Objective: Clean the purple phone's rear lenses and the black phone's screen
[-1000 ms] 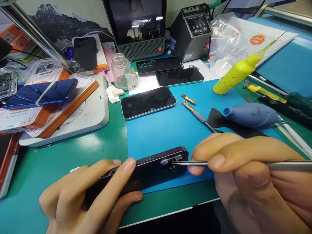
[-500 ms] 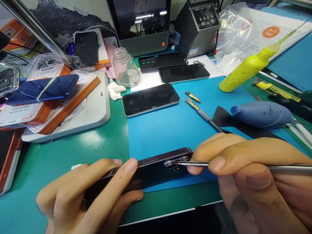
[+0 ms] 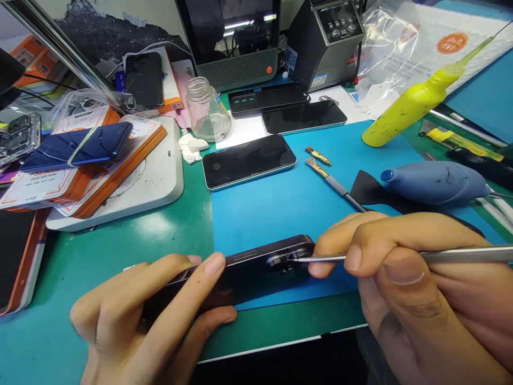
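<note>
The work surface is a green cutting mat with a blue mat laid over its centre. At far left, orange-edged packages carrying a blue phone rest on a white pad. Behind, a clear glass jar stands upright; no contents can be made out. A dark-screened phone lies flat on the blue mat's left edge. Near the front, the left hand is closed around a dark phone, held on edge. The right hand pinches a thin metal tool, tip touching the phone's camera ring. At right, a yellow squeeze bottle and blue dust blower lie on their sides.
</note>
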### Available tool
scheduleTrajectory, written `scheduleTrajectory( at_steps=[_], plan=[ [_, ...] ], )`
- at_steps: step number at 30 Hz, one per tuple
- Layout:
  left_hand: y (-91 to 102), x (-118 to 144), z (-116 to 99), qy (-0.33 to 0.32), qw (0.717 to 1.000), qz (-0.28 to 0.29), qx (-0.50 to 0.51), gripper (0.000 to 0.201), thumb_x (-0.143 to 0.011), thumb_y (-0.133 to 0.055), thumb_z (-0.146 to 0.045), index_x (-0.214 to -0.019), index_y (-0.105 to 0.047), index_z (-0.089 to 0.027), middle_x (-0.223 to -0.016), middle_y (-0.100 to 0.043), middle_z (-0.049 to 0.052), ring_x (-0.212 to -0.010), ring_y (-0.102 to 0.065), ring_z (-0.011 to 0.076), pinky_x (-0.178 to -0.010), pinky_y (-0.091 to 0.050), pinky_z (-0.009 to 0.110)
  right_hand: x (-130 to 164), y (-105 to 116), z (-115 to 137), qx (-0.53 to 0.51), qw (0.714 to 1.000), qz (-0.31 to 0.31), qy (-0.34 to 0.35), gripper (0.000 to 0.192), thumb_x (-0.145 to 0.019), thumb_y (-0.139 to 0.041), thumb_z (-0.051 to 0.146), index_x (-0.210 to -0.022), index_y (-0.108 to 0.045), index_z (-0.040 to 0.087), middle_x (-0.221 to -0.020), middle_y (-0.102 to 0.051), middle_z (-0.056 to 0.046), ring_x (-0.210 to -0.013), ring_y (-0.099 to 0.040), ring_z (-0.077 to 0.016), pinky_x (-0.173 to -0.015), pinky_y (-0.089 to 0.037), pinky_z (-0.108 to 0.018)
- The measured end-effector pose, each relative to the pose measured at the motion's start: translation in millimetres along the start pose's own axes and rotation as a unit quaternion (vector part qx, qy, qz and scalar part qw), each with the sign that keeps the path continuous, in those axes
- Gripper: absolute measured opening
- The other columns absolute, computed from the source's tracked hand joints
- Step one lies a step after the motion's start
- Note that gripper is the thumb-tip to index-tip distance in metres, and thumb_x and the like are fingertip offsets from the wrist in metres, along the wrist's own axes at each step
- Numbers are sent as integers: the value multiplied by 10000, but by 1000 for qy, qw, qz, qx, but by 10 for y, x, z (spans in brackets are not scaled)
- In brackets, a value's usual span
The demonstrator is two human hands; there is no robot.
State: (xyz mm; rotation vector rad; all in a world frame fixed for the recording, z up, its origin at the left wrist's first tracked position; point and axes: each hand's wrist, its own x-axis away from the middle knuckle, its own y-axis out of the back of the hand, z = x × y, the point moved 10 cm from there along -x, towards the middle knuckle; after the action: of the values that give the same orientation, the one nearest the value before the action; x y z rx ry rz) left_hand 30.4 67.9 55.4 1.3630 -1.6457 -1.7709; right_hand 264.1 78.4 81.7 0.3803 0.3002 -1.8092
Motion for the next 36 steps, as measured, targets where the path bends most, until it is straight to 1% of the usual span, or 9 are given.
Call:
scheduleTrajectory(
  at_steps=[6,12,18,23,26,29,31,33,36],
  plan=[
    [22,-13,-70,-7,1000,-15,9,834,-1032,-785,-314,-1686,-327,-557,-1373,-554,62,-1159,-554,335,-1004,-458,526,100,60,18,32,999,-4,19,284,-1020,-745,539,-1038,-769,257,-921,-691,-90,-918,-754,-320,-715,-648,-481],
    [60,-26,-157,-29,999,-22,-8,821,-1051,-740,-279,-1726,-307,-456,-1359,-542,112,-1194,-527,375,-973,-460,530,282,169,13,145,989,-25,32,243,-1167,-488,379,-1025,-661,285,-837,-609,2,-881,-736,-185,-792,-602,-393],
    [35,-43,-143,-25,1000,-7,1,842,-1057,-736,-289,-1729,-270,-487,-1356,-537,108,-1228,-532,373,-987,-470,522,267,124,32,152,987,-15,59,213,-1173,-472,383,-1080,-646,302,-864,-642,22,-922,-748,-156,-832,-628,-364],
    [43,-63,-146,-63,998,-13,-14,865,-1047,-750,-243,-1741,-270,-432,-1333,-556,114,-1179,-559,357,-954,-426,510,260,98,36,165,984,12,61,214,-1185,-445,364,-1092,-625,299,-892,-664,44,-955,-752,-111,-873,-643,-301],
    [51,-77,-139,-83,996,-18,-9,858,-1037,-758,-242,-1741,-294,-399,-1320,-569,117,-1163,-570,352,-933,-407,497,226,80,62,128,988,29,80,160,-1172,-500,270,-1084,-633,269,-954,-719,49,-950,-758,-88,-874,-651,-247],
    [64,-87,-137,-93,995,-25,-2,870,-1025,-770,-258,-1745,-297,-377,-1327,-572,124,-1159,-574,355,-935,-408,491,182,80,74,92,991,21,93,101,-1107,-616,177,-1073,-687,240,-968,-763,25,-919,-768,-120,-856,-659,-259],
    [56,-94,-133,-92,996,-22,-1,879,-1013,-776,-250,-1747,-304,-355,-1340,-572,138,-1168,-573,369,-943,-411,496,151,74,56,79,993,7,87,38,-1070,-703,274,-1057,-729,249,-953,-773,-11,-912,-780,-188,-828,-675,-330],
    [43,-103,-121,-83,996,-16,1,869,-1010,-771,-245,-1742,-317,-360,-1352,-572,143,-1182,-566,382,-957,-415,504,121,58,41,65,995,-6,81,180,-1024,-770,438,-1045,-756,260,-953,-777,-48,-917,-785,-254,-790,-685,-393],
    [25,-116,-122,-75,997,-11,5,849,-1012,-771,-264,-1735,-335,-363,-1352,-576,139,-1172,-558,379,-987,-416,509,78,40,11,62,996,-19,66,307,-1002,-768,562,-1064,-771,261,-971,-775,-69,-943,-782,-278,-793,-691,-415]
  ],
)
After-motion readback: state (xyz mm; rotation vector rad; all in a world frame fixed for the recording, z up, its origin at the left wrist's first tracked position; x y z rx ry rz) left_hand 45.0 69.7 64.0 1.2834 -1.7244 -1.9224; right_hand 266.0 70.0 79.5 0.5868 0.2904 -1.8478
